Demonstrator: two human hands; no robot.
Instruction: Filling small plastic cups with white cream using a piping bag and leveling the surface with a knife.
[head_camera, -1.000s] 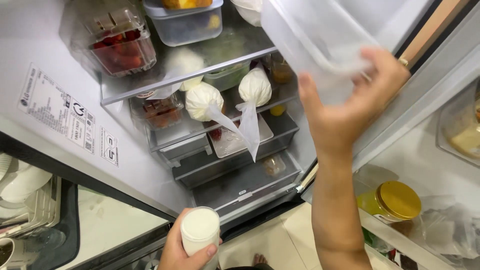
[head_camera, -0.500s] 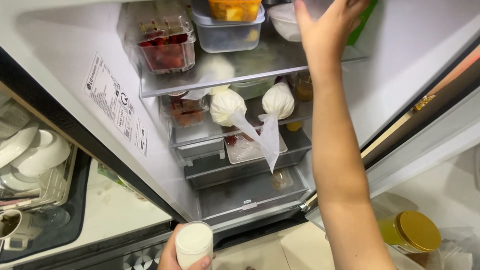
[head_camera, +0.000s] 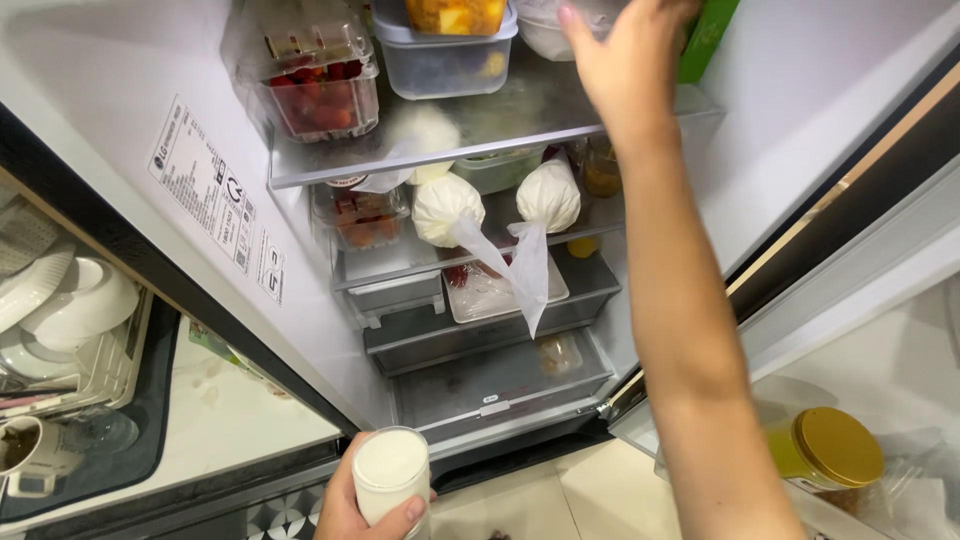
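Reaching up into the open fridge, the right hand (head_camera: 625, 60) spreads its fingers against a clear plastic tub (head_camera: 565, 28) on the glass shelf (head_camera: 520, 115); whether it grips is hidden. Far below that shelf, the left hand (head_camera: 355, 505) wraps a glass of milk (head_camera: 391, 475). With eyes on the shelf, the glass could tilt and spill, or the tub could slide off.

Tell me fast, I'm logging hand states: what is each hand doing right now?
Left hand: closed around a glass of milk.
Right hand: fingers spread open, reaching to a clear container on the top fridge shelf; grip cannot be told.
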